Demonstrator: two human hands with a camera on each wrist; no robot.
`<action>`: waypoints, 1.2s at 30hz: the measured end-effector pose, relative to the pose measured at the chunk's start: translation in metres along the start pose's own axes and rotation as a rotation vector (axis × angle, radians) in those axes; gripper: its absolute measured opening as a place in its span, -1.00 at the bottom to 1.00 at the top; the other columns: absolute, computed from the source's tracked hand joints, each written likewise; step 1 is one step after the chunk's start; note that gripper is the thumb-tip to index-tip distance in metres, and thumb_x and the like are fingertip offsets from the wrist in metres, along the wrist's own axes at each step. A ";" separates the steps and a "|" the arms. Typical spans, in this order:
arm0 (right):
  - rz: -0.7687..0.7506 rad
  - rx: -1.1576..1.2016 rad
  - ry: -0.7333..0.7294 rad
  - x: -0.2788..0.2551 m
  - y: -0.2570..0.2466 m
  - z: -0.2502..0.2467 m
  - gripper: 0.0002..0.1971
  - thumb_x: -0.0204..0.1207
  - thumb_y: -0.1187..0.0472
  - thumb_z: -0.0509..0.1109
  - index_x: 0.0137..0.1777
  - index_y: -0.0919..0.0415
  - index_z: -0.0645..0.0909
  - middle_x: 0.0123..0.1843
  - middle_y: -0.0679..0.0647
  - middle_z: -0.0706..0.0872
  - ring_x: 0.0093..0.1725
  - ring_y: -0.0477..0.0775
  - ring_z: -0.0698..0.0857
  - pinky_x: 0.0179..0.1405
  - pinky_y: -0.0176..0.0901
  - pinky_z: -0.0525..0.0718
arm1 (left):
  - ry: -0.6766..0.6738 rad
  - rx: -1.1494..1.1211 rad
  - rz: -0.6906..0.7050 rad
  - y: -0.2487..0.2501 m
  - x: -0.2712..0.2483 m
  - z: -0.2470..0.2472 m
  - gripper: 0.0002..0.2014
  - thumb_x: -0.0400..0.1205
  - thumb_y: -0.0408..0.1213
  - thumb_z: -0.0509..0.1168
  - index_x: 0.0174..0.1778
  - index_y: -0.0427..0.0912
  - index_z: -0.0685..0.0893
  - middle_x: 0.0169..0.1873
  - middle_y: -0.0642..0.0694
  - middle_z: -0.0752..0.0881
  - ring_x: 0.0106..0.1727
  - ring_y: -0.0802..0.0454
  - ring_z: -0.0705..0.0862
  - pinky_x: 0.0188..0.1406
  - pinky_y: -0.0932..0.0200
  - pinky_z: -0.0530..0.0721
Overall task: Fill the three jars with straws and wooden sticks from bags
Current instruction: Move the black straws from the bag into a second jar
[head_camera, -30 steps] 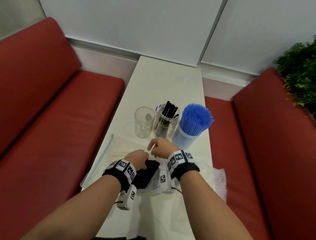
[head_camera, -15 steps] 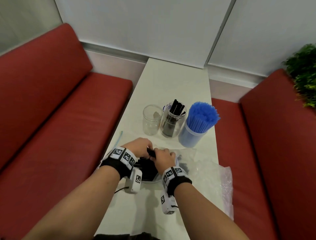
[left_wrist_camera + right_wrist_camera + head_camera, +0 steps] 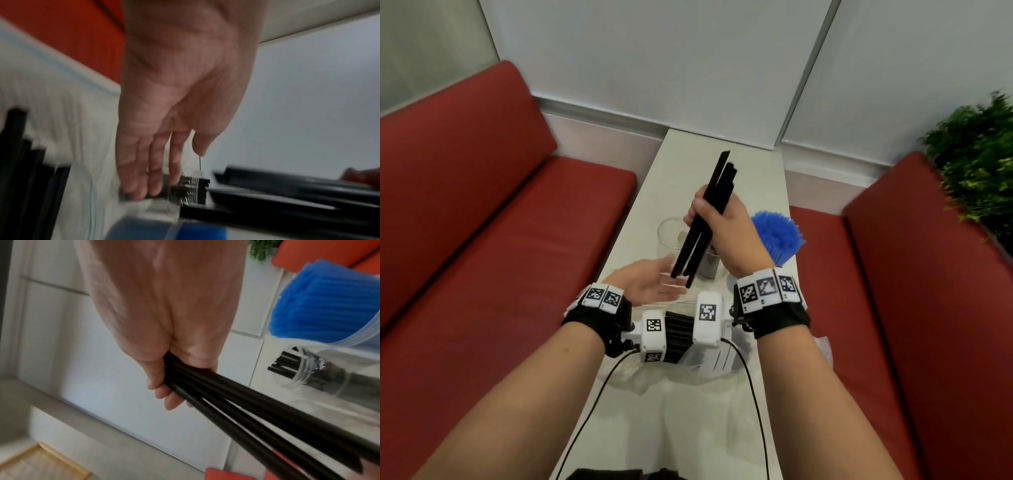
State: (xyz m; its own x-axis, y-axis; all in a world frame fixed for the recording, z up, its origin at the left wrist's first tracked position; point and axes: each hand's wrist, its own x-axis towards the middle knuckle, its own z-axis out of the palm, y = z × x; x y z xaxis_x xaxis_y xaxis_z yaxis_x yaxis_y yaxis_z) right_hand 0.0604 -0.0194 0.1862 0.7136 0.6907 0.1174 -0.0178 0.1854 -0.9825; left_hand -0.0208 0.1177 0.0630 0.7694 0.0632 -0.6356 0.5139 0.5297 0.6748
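Note:
My right hand (image 3: 726, 226) is raised over the jars and grips a bundle of black straws (image 3: 703, 219), held steeply on end. Under their lower tips, my left hand (image 3: 654, 284) lies open with the palm turned up. Three jars stand behind the hands. The left one is an empty glass jar (image 3: 669, 233). The middle jar (image 3: 709, 265) holds black straws and is mostly hidden by the bundle. The right one is packed with blue straws (image 3: 779, 234). The right wrist view shows fingers curled round the black straws (image 3: 226, 402) beside the blue straws (image 3: 329, 305).
A clear bag of black straws (image 3: 678, 337) lies on the white table (image 3: 722, 428) between my wrists, with crumpled clear plastic (image 3: 822, 346) at its right edge. Red bench seats (image 3: 500, 274) flank the narrow table. A green plant (image 3: 976, 178) stands at the far right.
My right hand has lifted a bundle of black straws out of the bag and up over the jars. My left hand has let go of the bag and opened beneath the straws.

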 end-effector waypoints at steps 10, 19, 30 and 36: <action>0.007 -0.107 0.024 -0.014 -0.021 -0.006 -0.84 0.55 0.39 0.52 -0.01 0.19 0.61 -0.23 0.08 0.66 -0.19 0.05 0.68 0.00 -0.01 0.68 | -0.346 -0.524 -0.158 0.006 -0.001 0.041 -0.71 0.61 -0.19 0.32 -0.14 -0.43 0.68 -0.23 -0.27 0.68 -0.39 -0.08 0.74 -0.53 0.19 0.76; 0.174 -0.503 -0.064 -0.012 -0.020 -0.026 -0.79 0.55 0.14 0.56 -0.06 0.31 0.71 -0.29 -0.05 0.69 -0.25 -0.12 0.65 -0.20 -0.21 0.65 | -0.155 -0.475 -0.130 -0.002 0.002 0.046 -0.69 0.77 -0.09 0.14 -0.14 -0.27 0.50 -0.42 -0.13 0.56 -0.70 0.20 0.39 -0.87 0.45 0.19; 0.272 -0.537 0.034 0.024 -0.036 -0.047 -0.94 0.49 0.38 0.50 -0.07 0.36 0.74 -0.24 0.23 0.84 -0.33 0.21 0.82 -0.01 0.20 0.85 | 0.160 -0.358 0.111 -0.016 0.026 0.019 -0.64 0.80 -0.15 0.14 0.01 -0.42 0.65 -0.16 -0.31 0.73 -0.22 -0.11 0.73 -0.34 0.21 0.79; 0.090 -0.588 0.398 0.072 -0.044 -0.067 -0.87 0.52 0.36 0.44 -0.04 0.44 0.74 -0.41 0.16 0.79 -0.52 0.07 0.80 -0.38 -0.15 0.83 | 0.346 0.461 0.223 -0.030 0.040 0.002 -0.86 0.67 -0.35 0.32 -0.12 -0.31 0.75 -0.18 -0.18 0.73 -0.26 -0.01 0.66 -0.24 0.19 0.68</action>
State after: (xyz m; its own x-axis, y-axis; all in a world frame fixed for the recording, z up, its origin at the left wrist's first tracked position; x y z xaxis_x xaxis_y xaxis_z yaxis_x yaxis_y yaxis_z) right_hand 0.1594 -0.0249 0.2286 0.9305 0.3574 0.0807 0.2120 -0.3454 -0.9142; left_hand -0.0043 0.1025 0.0185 0.7489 0.4422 -0.4935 0.5255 0.0574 0.8489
